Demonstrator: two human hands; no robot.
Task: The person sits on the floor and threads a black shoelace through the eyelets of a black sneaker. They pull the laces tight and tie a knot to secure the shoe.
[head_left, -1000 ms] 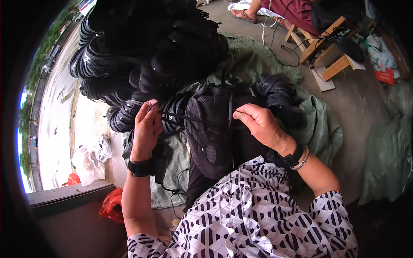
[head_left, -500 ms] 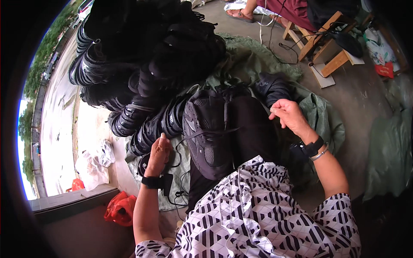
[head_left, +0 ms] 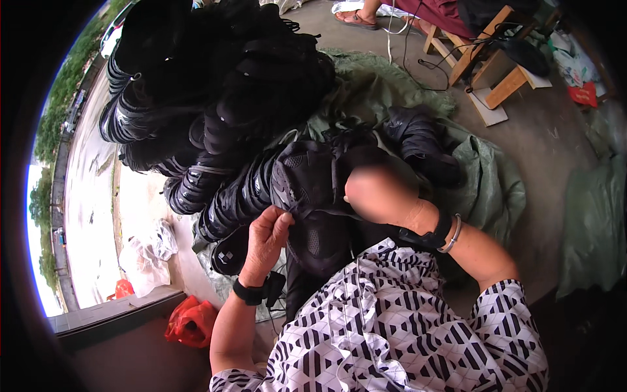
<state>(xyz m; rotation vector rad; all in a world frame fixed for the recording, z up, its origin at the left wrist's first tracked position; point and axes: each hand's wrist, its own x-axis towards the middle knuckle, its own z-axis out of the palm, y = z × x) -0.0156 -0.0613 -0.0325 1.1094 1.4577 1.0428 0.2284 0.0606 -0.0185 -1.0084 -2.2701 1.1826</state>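
Note:
Across my lap lies a bundle of black shoe uppers (head_left: 316,243) with grey mesh toe panels. A dark flat cord crosses its middle. My left hand (head_left: 266,236) is closed at the bundle's left edge, thumb and forefinger pinched on the cord. Over the bundle's right side hangs my right hand (head_left: 382,193), smeared by motion. Its fingers cannot be made out, nor whether they hold anything. Just left of the bundle, a curved row of nested black uppers (head_left: 240,196) lies against it.
A tall heap of black uppers (head_left: 222,85) rises at the far left. More dark uppers (head_left: 421,140) lie on green sheeting (head_left: 486,173). A wooden stool (head_left: 480,59) and another person's sandalled foot (head_left: 358,19) are at the far right. A red plastic bag (head_left: 191,320) sits lower left.
My right hand has swung left and inward, from beyond the bundle to over it. My left hand has moved right and a little nearer, onto the bundle's edge.

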